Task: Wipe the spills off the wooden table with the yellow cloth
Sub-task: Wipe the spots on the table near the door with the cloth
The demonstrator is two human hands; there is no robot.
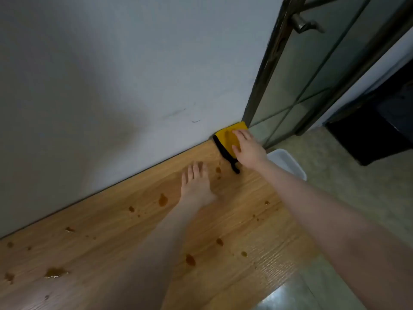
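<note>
Brown spills [163, 199] dot the wooden desk [111, 231] from its left edge to its right side. The left hand [196, 183] lies flat on the desk near the wall [111, 74], fingers [194, 170] straight and close together, holding nothing. Further right, the yellow cloth [228, 137] lies in the desk's far right corner against the wall. The right hand [248, 148] rests on the cloth, fingers [240, 135] slightly spread over its right part. A white bin [288, 163] stands beyond the desk edge
</note>
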